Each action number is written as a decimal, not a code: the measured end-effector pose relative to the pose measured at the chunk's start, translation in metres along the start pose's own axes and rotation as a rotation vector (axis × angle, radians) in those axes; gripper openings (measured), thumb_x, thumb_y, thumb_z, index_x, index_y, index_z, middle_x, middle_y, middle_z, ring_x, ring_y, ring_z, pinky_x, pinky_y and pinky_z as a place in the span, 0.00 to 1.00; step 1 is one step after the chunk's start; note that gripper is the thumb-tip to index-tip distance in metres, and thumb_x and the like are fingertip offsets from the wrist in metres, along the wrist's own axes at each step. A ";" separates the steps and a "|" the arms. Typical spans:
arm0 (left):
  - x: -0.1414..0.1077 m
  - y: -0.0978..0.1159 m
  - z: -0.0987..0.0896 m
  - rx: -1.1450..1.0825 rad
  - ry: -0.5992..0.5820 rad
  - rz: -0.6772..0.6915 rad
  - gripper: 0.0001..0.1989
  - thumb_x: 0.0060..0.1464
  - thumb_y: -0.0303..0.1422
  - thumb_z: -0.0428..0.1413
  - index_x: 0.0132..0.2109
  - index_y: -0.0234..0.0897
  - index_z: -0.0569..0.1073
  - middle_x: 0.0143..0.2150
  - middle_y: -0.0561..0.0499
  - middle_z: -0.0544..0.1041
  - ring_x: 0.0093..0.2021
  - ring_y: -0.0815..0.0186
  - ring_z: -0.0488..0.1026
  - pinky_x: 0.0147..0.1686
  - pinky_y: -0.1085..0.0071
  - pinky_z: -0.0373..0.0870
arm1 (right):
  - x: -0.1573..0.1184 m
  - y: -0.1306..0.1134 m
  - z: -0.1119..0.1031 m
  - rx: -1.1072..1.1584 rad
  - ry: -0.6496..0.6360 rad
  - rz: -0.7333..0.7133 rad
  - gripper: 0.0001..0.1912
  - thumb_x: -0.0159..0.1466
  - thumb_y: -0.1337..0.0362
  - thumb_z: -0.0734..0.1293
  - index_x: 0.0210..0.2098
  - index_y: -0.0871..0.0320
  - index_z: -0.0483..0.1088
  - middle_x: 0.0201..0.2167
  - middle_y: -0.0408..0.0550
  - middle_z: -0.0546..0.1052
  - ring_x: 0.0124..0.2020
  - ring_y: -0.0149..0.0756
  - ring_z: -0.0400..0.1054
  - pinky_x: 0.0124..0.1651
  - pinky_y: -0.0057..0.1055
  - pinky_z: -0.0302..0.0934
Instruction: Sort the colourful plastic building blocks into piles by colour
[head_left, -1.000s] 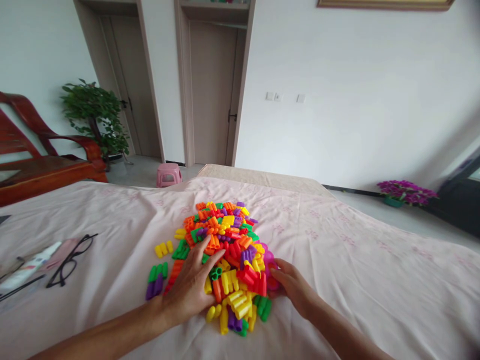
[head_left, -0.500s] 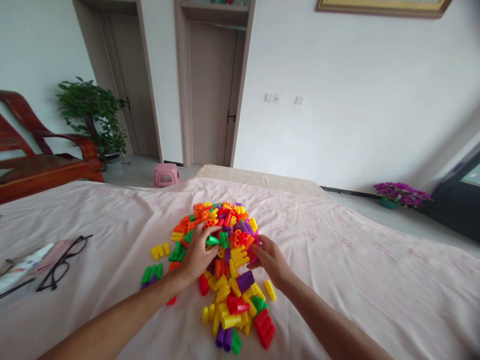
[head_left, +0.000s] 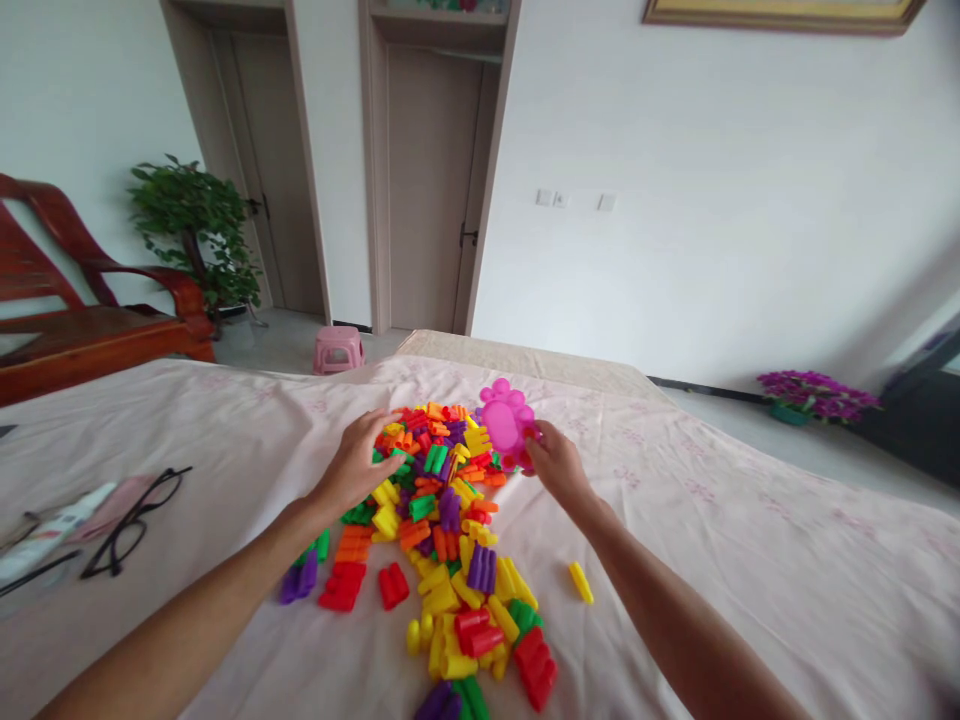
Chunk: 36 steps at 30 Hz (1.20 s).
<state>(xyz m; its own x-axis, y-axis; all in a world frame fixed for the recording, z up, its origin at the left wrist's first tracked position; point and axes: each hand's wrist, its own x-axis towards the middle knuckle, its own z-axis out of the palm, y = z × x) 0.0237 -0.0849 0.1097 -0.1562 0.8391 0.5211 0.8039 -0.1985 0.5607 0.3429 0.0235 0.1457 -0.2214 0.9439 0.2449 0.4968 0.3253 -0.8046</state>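
Note:
Colourful plastic blocks (head_left: 442,500) in yellow, red, orange, green and purple form a loose heap on the pale cloth (head_left: 262,450). My right hand (head_left: 555,462) pinches the edge of a pink flower-shaped plastic piece (head_left: 503,424), which is raised at the heap's right rear. On the heap's left side my left hand (head_left: 360,462) rests against the blocks, thumb and fingers apart, with nothing seen in its grasp. One yellow block (head_left: 580,582) lies alone to the right.
Black-framed glasses (head_left: 131,525) and a white tube (head_left: 56,532) lie at the left on the cloth. Beyond stand a pink stool (head_left: 338,350), a wooden chair (head_left: 97,315), a leafy plant (head_left: 196,235) and purple flowers (head_left: 817,393).
The pink piece, mostly hidden before, has come up into view in my right hand. My left hand has moved left and away from me. Blocks have shifted and spread.

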 end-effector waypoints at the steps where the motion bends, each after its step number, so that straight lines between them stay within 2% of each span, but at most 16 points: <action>1: -0.005 -0.010 -0.002 0.043 -0.020 -0.021 0.34 0.49 0.42 0.61 0.63 0.40 0.66 0.65 0.41 0.63 0.67 0.50 0.57 0.66 0.52 0.53 | 0.007 0.014 -0.006 0.078 0.023 0.082 0.14 0.59 0.66 0.62 0.45 0.59 0.69 0.27 0.45 0.77 0.27 0.34 0.73 0.26 0.24 0.66; 3: -0.017 -0.031 -0.001 0.076 -0.091 -0.070 0.44 0.44 0.48 0.64 0.66 0.41 0.61 0.66 0.39 0.62 0.68 0.45 0.55 0.65 0.48 0.52 | 0.017 0.044 -0.017 0.173 0.073 0.209 0.15 0.57 0.67 0.62 0.44 0.60 0.69 0.28 0.47 0.78 0.28 0.35 0.75 0.26 0.26 0.69; 6: -0.029 -0.054 0.006 0.067 -0.175 -0.200 0.54 0.35 0.51 0.66 0.68 0.37 0.58 0.67 0.34 0.58 0.68 0.40 0.54 0.63 0.46 0.54 | 0.023 0.080 -0.025 0.190 0.082 0.358 0.13 0.54 0.70 0.64 0.40 0.61 0.69 0.27 0.49 0.77 0.27 0.37 0.75 0.26 0.29 0.71; 10: -0.029 -0.059 0.015 0.051 -0.200 -0.225 0.55 0.33 0.51 0.67 0.67 0.38 0.58 0.66 0.35 0.58 0.68 0.41 0.54 0.63 0.46 0.54 | 0.020 0.096 -0.007 0.237 -0.025 0.444 0.12 0.52 0.70 0.64 0.37 0.60 0.69 0.22 0.45 0.75 0.25 0.38 0.74 0.24 0.31 0.72; 13: -0.021 -0.050 0.018 0.048 -0.198 -0.196 0.50 0.35 0.48 0.67 0.65 0.41 0.62 0.65 0.39 0.60 0.67 0.42 0.56 0.63 0.48 0.55 | 0.018 0.089 0.016 0.272 -0.077 0.446 0.12 0.51 0.70 0.64 0.37 0.58 0.68 0.20 0.42 0.74 0.22 0.38 0.73 0.23 0.32 0.71; 18: -0.008 -0.033 0.033 -0.054 -0.206 -0.079 0.46 0.36 0.40 0.68 0.64 0.38 0.65 0.64 0.39 0.61 0.66 0.48 0.58 0.65 0.53 0.55 | 0.013 0.070 0.040 0.337 -0.150 0.394 0.12 0.51 0.68 0.65 0.37 0.58 0.68 0.21 0.42 0.75 0.22 0.37 0.73 0.23 0.31 0.70; 22: 0.003 -0.022 0.054 -0.129 -0.201 -0.083 0.46 0.32 0.38 0.70 0.61 0.38 0.68 0.64 0.39 0.61 0.65 0.47 0.59 0.65 0.53 0.55 | 0.004 0.058 0.054 0.425 -0.243 0.388 0.12 0.51 0.66 0.65 0.37 0.58 0.68 0.21 0.42 0.75 0.22 0.36 0.72 0.24 0.31 0.69; 25: 0.011 -0.015 0.066 -0.148 -0.150 -0.095 0.41 0.33 0.37 0.69 0.58 0.36 0.71 0.62 0.39 0.65 0.64 0.48 0.62 0.64 0.53 0.57 | 0.000 0.047 0.064 0.442 -0.241 0.356 0.14 0.50 0.66 0.64 0.37 0.58 0.69 0.22 0.41 0.76 0.22 0.34 0.72 0.23 0.27 0.66; 28: 0.016 -0.007 0.072 -0.170 -0.062 -0.124 0.36 0.35 0.36 0.68 0.55 0.35 0.73 0.60 0.40 0.68 0.62 0.49 0.64 0.63 0.53 0.57 | 0.000 0.032 0.068 0.456 -0.253 0.315 0.14 0.48 0.68 0.62 0.36 0.59 0.69 0.21 0.42 0.76 0.21 0.33 0.71 0.21 0.24 0.62; 32: 0.026 0.011 0.069 -0.220 -0.007 -0.099 0.30 0.39 0.31 0.66 0.53 0.36 0.74 0.57 0.42 0.70 0.60 0.53 0.66 0.63 0.55 0.59 | 0.006 0.007 0.065 0.459 -0.260 0.277 0.12 0.51 0.69 0.61 0.35 0.59 0.68 0.20 0.42 0.75 0.23 0.34 0.72 0.25 0.27 0.65; 36: 0.042 0.031 0.058 -0.261 0.051 -0.020 0.26 0.42 0.24 0.60 0.52 0.39 0.75 0.58 0.45 0.71 0.62 0.56 0.64 0.64 0.57 0.57 | 0.011 -0.018 0.054 0.148 -0.208 0.111 0.09 0.58 0.69 0.60 0.38 0.57 0.67 0.21 0.42 0.75 0.24 0.33 0.72 0.27 0.26 0.64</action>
<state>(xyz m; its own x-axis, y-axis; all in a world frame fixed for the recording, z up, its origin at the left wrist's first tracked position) 0.0753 -0.0265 0.1116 -0.2046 0.8186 0.5368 0.6264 -0.3119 0.7144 0.2861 0.0256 0.1334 -0.3474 0.9365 0.0474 0.4028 0.1947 -0.8943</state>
